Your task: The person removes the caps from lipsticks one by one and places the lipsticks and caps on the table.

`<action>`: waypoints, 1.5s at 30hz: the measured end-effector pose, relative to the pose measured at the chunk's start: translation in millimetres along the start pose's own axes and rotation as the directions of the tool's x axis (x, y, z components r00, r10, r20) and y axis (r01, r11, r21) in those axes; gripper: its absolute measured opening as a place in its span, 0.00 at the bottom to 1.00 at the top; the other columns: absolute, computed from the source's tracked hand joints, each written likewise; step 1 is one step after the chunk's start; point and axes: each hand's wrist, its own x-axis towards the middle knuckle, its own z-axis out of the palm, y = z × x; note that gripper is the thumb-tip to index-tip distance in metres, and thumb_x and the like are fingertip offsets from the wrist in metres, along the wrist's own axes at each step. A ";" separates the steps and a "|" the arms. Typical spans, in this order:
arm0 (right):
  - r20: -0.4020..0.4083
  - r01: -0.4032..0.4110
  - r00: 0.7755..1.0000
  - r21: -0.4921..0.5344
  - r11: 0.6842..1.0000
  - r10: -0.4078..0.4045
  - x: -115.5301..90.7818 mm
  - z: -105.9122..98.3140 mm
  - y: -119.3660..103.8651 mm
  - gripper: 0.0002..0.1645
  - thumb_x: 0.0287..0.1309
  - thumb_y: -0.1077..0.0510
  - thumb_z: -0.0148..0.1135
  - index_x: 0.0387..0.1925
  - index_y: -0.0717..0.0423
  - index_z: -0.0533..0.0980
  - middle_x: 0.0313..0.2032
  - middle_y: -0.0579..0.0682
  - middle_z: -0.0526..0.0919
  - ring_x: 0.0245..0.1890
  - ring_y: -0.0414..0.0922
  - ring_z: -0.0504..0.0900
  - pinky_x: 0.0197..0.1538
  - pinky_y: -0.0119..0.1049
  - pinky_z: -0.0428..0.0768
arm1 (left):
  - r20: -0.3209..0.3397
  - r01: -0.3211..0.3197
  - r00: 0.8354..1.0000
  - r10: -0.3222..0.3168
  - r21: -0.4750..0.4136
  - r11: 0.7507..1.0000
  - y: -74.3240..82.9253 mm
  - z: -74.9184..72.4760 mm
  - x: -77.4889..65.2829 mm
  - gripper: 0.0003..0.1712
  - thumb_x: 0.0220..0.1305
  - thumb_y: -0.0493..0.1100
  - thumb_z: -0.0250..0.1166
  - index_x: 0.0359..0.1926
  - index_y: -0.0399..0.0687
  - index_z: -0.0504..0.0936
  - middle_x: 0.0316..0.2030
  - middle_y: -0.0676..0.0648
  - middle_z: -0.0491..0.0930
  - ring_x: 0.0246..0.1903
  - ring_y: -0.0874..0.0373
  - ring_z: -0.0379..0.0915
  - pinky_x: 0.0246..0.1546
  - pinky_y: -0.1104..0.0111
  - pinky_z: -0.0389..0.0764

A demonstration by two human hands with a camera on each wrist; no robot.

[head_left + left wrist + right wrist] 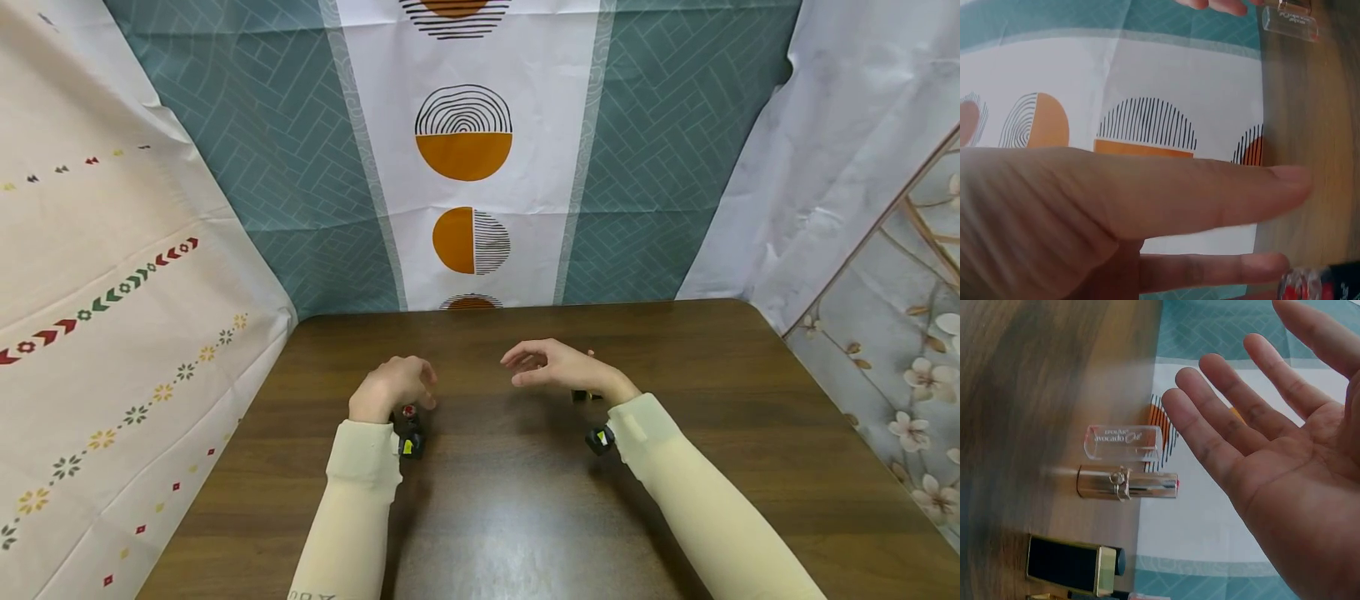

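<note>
My left hand [393, 385] hovers over the left part of the table with fingers loosely bent and nothing in them. Just below it, partly hidden, is a small item with a clear, red-tinted top [1304, 284] and a dark part. My right hand [555, 365] is held above the table, palm inward, its fingers relaxed and empty. Near it in the right wrist view stand a clear lettered cap [1124, 443], a gold lipstick tube [1129, 482] with a bow-like ornament, and a black-and-gold case [1069, 565]. More small items at that view's lower edge are cut off.
The brown wooden table [495, 517] reaches back to a teal and white patterned cloth [540, 167]. A cream cloth [135, 333] hangs along the left, and a floral cloth [900, 375] along the right. Small black cameras [600, 439] sit at both wrists.
</note>
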 end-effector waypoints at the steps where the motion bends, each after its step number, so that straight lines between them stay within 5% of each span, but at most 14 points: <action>1: 0.008 0.001 1.000 0.001 1.000 -0.001 0.7 1.1 0.0 0.24 0.69 0.54 0.67 0.64 0.54 0.78 0.60 0.53 0.81 0.62 0.58 0.79 0.62 0.49 0.78 | 0.010 0.008 1.000 -0.008 0.001 1.000 -0.4 -0.4 -0.8 0.22 0.61 0.39 0.76 0.56 0.49 0.85 0.49 0.45 0.83 0.38 0.51 0.78 0.42 0.53 0.80; 9: 0.050 -0.017 0.999 0.028 0.999 0.015 6.5 10.7 0.7 0.24 0.70 0.55 0.67 0.64 0.55 0.77 0.61 0.53 0.80 0.64 0.63 0.76 0.66 0.50 0.76 | 0.016 0.040 0.999 -0.041 0.035 0.999 -4.8 -0.3 -2.7 0.18 0.50 0.36 0.79 0.43 0.50 0.86 0.40 0.47 0.83 0.36 0.49 0.77 0.35 0.56 0.79; 19: 0.081 -0.040 0.996 0.049 0.998 0.036 15.3 24.3 2.8 0.25 0.70 0.55 0.67 0.65 0.57 0.76 0.64 0.65 0.76 0.65 0.62 0.75 0.66 0.52 0.75 | 0.032 0.064 0.997 -0.064 -0.010 0.998 -8.7 5.1 -0.3 0.12 0.51 0.28 0.76 0.35 0.45 0.86 0.29 0.46 0.81 0.22 0.55 0.71 0.21 0.66 0.70; 27: 0.084 0.003 0.996 0.081 0.997 -0.010 24.8 34.0 3.8 0.25 0.70 0.60 0.66 0.65 0.64 0.75 0.63 0.69 0.76 0.64 0.67 0.75 0.66 0.51 0.76 | 0.007 0.044 0.999 -0.044 0.029 0.999 -5.2 4.2 1.1 0.09 0.57 0.27 0.71 0.30 0.45 0.87 0.27 0.46 0.80 0.22 0.55 0.73 0.23 0.65 0.72; 34: 0.086 -0.011 0.996 0.038 0.999 0.008 31.6 42.5 -0.5 0.28 0.70 0.58 0.67 0.66 0.66 0.73 0.63 0.67 0.77 0.63 0.59 0.78 0.64 0.49 0.77 | -0.032 0.016 0.999 -0.015 0.016 1.000 -3.9 2.5 3.7 0.09 0.61 0.28 0.67 0.30 0.44 0.89 0.31 0.47 0.82 0.24 0.57 0.71 0.24 0.66 0.72; 45: 0.075 -0.006 0.997 0.055 0.998 0.002 38.7 56.5 2.3 0.26 0.71 0.59 0.65 0.65 0.66 0.74 0.62 0.68 0.77 0.62 0.58 0.78 0.65 0.50 0.76 | -0.059 -0.074 0.996 0.069 -0.091 0.993 -6.4 0.7 6.8 0.07 0.69 0.35 0.66 0.42 0.43 0.91 0.38 0.47 0.86 0.33 0.55 0.79 0.36 0.62 0.79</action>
